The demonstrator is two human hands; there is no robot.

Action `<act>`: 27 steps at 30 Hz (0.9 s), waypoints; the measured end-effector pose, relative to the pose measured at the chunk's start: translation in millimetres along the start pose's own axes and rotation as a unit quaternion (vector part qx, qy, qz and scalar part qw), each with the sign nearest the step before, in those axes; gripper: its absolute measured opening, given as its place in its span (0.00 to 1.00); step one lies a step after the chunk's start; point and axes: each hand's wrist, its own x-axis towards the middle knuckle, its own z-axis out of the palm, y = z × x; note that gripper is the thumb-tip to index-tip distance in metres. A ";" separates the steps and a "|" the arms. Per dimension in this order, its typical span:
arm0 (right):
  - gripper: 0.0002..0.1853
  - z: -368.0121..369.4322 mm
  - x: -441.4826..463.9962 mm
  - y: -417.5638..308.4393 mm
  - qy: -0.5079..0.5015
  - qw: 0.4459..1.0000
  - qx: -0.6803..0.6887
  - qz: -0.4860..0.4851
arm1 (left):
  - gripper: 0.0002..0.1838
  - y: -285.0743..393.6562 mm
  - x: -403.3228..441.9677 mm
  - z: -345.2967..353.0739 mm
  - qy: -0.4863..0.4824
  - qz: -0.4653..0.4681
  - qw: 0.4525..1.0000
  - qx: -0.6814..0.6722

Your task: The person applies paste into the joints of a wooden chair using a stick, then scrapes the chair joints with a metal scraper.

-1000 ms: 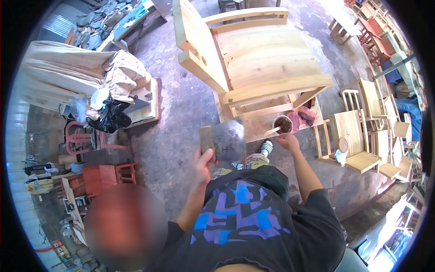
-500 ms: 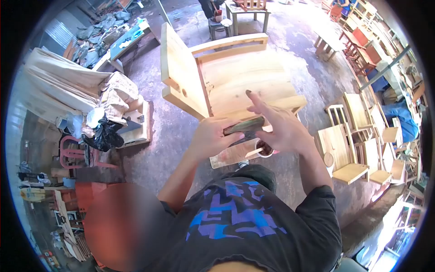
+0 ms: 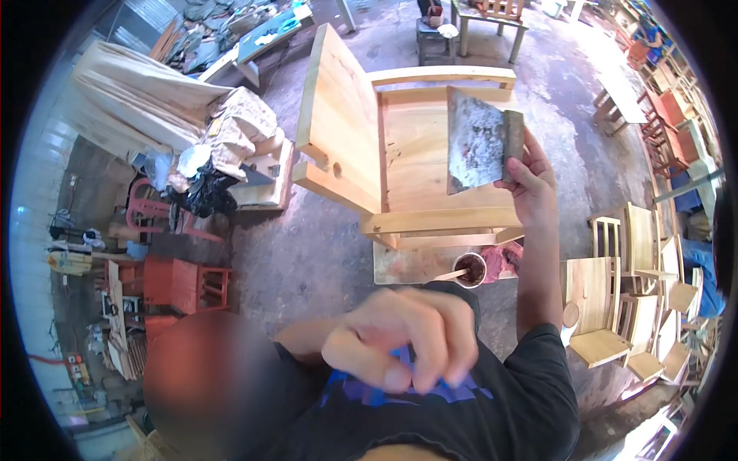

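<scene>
My right hand (image 3: 532, 180) grips a wide putty knife (image 3: 478, 142) by its short handle, fingers and thumb closed round it. Its trapezoid metal blade carries whitish and dark smears and is held up over the seat of a pale wooden chair (image 3: 415, 154). Close to the camera, in front of my shirt, my left hand (image 3: 403, 334) has loosely bent fingers, somewhat apart and slightly blurred. Nothing shows in it. Below the chair, a cup of dark brown paste (image 3: 470, 269) with a stick in it stands by a flat board (image 3: 400, 265).
A pink cloth (image 3: 501, 261) lies beside the cup. Several unpainted chairs (image 3: 592, 300) stand at the right. Cloth-draped furniture (image 3: 154, 100) and a black plastic bag (image 3: 209, 188) are at the left. A small table (image 3: 492, 23) stands at the back.
The putty knife, earlier between both hands, is now raised in my right hand, with its blade facing me. My left hand has come away from it toward my chest. The view has shifted.
</scene>
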 end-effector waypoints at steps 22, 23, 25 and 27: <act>0.27 -27.2 42.5 81.8 -0.019 0.790 0.542 0.287 | 0.19 -46.5 45.4 24.4 -0.081 0.258 0.940 -0.209; 0.26 -27.3 45.3 83.2 -0.006 0.803 0.523 0.285 | 0.19 -45.7 44.3 23.7 -0.081 0.257 0.939 -0.212; 0.25 -24.4 53.9 84.2 0.035 0.895 0.361 0.260 | 0.19 -39.0 42.9 24.6 -0.067 0.252 0.940 -0.219; 0.24 -23.5 70.8 89.5 0.013 0.944 0.233 0.234 | 0.19 -35.5 42.9 23.5 -0.062 0.262 0.941 -0.205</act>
